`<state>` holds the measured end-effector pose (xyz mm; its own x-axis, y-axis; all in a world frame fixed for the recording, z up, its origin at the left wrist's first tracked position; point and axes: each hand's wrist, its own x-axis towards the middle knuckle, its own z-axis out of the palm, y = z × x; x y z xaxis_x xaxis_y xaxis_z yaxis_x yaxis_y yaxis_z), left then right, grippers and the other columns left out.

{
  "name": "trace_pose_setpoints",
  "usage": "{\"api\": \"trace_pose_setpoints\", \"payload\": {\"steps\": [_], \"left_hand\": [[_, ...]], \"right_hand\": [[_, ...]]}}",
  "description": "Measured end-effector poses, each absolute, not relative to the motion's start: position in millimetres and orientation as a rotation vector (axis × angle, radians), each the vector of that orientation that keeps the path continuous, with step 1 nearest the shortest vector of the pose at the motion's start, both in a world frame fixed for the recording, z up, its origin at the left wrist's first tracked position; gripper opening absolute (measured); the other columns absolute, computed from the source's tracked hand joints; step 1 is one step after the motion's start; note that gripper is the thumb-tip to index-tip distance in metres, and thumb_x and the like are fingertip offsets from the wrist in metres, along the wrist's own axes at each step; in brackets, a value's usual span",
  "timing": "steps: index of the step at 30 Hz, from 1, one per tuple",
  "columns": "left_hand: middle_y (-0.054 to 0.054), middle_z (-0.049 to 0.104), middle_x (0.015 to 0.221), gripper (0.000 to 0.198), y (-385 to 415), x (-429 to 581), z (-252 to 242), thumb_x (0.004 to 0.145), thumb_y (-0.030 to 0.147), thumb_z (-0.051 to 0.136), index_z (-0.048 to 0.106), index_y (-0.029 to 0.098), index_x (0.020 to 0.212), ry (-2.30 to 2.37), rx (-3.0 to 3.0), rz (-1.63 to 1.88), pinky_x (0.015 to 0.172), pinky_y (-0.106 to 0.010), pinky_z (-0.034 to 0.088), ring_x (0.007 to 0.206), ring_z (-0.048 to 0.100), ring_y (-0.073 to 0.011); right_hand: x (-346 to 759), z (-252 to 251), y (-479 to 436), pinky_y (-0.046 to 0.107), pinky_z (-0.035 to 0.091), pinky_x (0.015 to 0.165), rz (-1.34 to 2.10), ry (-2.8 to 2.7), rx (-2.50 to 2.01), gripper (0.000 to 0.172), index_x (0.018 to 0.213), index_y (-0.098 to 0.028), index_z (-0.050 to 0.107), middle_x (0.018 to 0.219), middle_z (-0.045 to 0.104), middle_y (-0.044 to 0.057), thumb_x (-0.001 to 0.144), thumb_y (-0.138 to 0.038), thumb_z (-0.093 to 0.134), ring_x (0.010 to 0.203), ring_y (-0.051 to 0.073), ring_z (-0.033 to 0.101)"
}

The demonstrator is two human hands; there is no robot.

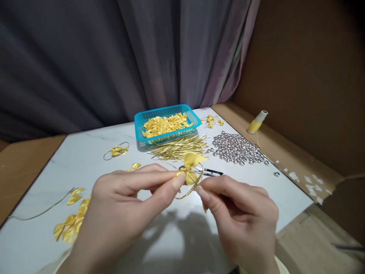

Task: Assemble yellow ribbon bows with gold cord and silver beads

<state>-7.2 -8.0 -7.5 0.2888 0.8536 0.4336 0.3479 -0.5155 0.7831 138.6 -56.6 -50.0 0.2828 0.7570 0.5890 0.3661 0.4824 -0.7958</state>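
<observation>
Between thumb and index finger, my left hand (137,201) pinches a yellow fabric bow (191,161) at its middle. A gold wire (186,196) curves out from the bow in a loop. My right hand (242,213) has its thumb and index finger closed on the right side of that wire loop. Both hands are raised above the white table (94,148), close together. Just behind the bow lie small black-handled snips (212,172), partly hidden. Under my left forearm, several yellow bows (71,224) are spread on the table.
Farther back stands a blue basket (138,129) full of yellow bows. Before it lie a pile of gold wires (182,147) and a heap of silver beads (236,146). A yellow thread spool (256,122) stands at right. A wired bow piece (116,151) lies left.
</observation>
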Motion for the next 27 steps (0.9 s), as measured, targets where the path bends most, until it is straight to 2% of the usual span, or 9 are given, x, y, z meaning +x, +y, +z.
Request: {"api": "trace_pose_setpoints", "payload": {"steps": [7,11,21,27], "left_hand": [[0.013,0.071,0.064,0.027,-12.7,-4.3,-11.2,0.069,0.01,0.068,0.074,0.037,0.069,1.09,1.995,1.264,0.052,-0.014,0.056,0.055,0.065,-0.009],[0.013,0.071,0.063,0.033,-12.6,-3.5,-10.1,0.069,0.007,0.067,0.075,0.038,0.072,1.033,2.036,1.212,0.048,-0.013,0.054,0.053,0.064,-0.0081],[0.014,0.071,0.066,0.036,-11.1,-5.3,-11.1,0.071,0.008,0.066,0.075,0.042,0.078,0.975,2.027,1.18,0.051,-0.012,0.054,0.056,0.065,-0.0076],[0.014,0.071,0.071,0.032,-12.6,-5.7,-15.1,0.073,0.007,0.065,0.073,0.037,0.078,0.973,2.082,1.184,0.054,-0.013,0.055,0.061,0.065,-0.008]], "right_hand": [[136.3,-50.4,-56.4,0.018,0.033,0.042,0.348,-1.313,-1.118,0.017,0.066,-0.015,0.06,0.052,0.049,-0.005,0.076,-0.002,0.056,0.044,0.006,0.042],[138.3,-51.2,-54.4,0.019,0.034,0.043,0.365,-1.34,-1.085,0.016,0.069,-0.016,0.06,0.054,0.05,-0.004,0.077,-0.003,0.056,0.045,0.006,0.043],[140.7,-54.4,-52.2,0.018,0.036,0.044,0.407,-1.333,-1.039,0.015,0.069,-0.016,0.06,0.054,0.052,-0.005,0.077,-0.004,0.058,0.046,0.006,0.044],[141.7,-53.2,-51.8,0.019,0.035,0.042,0.407,-1.334,-1.026,0.015,0.069,-0.016,0.061,0.054,0.052,-0.004,0.077,-0.005,0.058,0.045,0.007,0.044]]}}
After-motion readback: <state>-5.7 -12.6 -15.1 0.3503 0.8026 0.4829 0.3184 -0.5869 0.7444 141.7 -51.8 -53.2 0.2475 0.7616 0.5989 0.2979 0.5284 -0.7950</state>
